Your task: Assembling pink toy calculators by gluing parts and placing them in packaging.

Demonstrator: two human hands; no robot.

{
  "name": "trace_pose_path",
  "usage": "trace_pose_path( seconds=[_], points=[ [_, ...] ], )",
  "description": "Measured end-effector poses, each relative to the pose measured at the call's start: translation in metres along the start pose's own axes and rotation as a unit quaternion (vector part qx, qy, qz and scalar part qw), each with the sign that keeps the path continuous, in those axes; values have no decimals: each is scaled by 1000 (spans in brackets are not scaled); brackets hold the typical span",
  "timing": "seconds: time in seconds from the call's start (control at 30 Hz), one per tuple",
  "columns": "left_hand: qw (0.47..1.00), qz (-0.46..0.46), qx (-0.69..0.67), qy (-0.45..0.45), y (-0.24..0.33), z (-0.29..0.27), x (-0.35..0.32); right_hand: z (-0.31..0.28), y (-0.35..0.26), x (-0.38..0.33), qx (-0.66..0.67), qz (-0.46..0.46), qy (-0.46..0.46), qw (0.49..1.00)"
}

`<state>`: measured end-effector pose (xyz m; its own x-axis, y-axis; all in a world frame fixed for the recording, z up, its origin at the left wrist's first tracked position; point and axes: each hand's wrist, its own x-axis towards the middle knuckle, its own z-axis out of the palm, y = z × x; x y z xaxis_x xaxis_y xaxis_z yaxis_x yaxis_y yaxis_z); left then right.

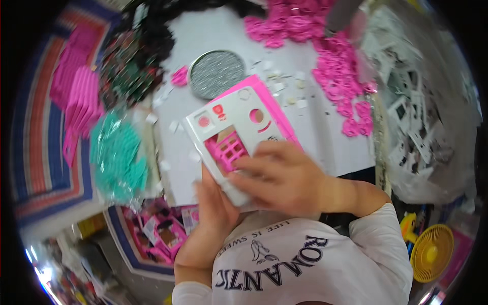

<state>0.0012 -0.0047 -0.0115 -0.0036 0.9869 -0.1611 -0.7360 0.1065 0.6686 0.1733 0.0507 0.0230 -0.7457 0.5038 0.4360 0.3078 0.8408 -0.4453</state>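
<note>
A white plastic toy panel (236, 104) with a pink back part (274, 109) sits tilted in front of me above the table. Cradling its lower left edge is my left hand (216, 203), thumb along the side and the other fingers hidden behind. In the panel's rectangular opening a small pink lattice window piece (233, 150) stands at an angle. My right hand (284, 178) reaches over the panel from the right, its bent, slightly blurred fingers closed at the lower edge of the lattice piece. Red and pink round decorations mark the panel's far end.
A round tin of small metal screws or pins (216, 73) stands beyond the panel. Pink plastic parts (338, 76) heap at the far right, white parts in a clear bag (406, 117) beside them. Left lie bagged teal parts (119, 157), pink ribbed parts (81, 101) and dark pieces (129, 66).
</note>
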Motion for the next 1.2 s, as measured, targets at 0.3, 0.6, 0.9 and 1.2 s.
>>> trace_pose_path(
  seconds=[0.3, 0.6, 0.9, 1.2],
  points=[
    [985, 41, 122, 118, 30, -34, 1, 25, 60, 26, 584, 300, 4, 754],
    [806, 258, 512, 146, 24, -58, 5, 54, 27, 37, 515, 246, 116, 813],
    [887, 201, 395, 128, 16, -56, -3, 47, 22, 33, 528, 277, 96, 797],
    [889, 184, 399, 127, 12, -53, -7, 46, 34, 28, 421, 202, 81, 880]
  ],
)
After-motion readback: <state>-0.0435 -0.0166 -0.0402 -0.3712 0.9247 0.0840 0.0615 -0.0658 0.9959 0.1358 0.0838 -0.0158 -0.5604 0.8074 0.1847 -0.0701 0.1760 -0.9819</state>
